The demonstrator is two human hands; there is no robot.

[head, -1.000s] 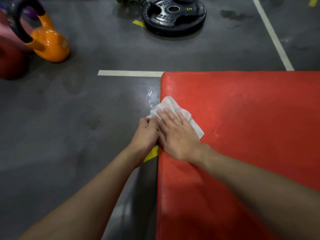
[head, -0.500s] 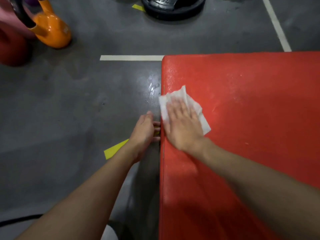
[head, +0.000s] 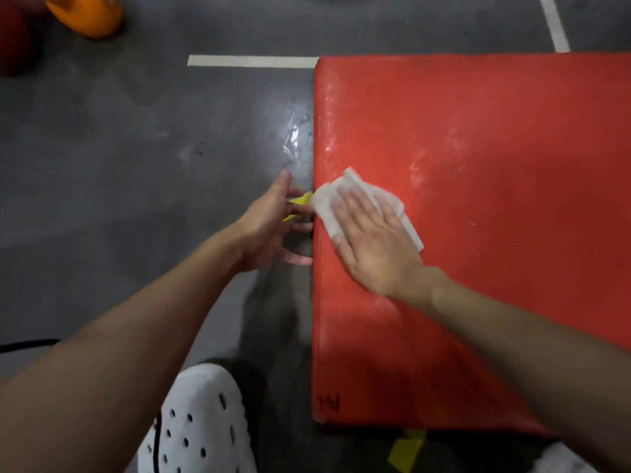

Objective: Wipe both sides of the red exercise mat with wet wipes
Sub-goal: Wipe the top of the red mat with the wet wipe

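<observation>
Wet wipe (head: pixel 367 206) under flat open right hand (head: pixel 372 242) on red mat (head: pixel 495 199); open left hand (head: pixel 269 227) at its edge.

Floor (head: pixel 143 172) under me is dark grey, smooth, mottled. I see a white painted line (head: pixel 252 61) running crosswise on it up to the far left corner of the red exercise mat (head: pixel 478 158); a second white line (head: pixel 554 23) angles away at top right. The mat lies flat on the floor, filling the right half of my view. Wet sheen patch (head: pixel 296 138) on the floor just beside the mat's left edge. Yellow tape piece (head: pixel 300 204) near that edge, another yellow tape piece (head: pixel 408 450) just off the mat's near edge. Orange kettlebell (head: pixel 90 13) stands far left, top cropped. A dark red object (head: pixel 15 39), blurred, just beside it. My white perforated clog (head: pixel 201 425) rests on the floor, near side.
</observation>
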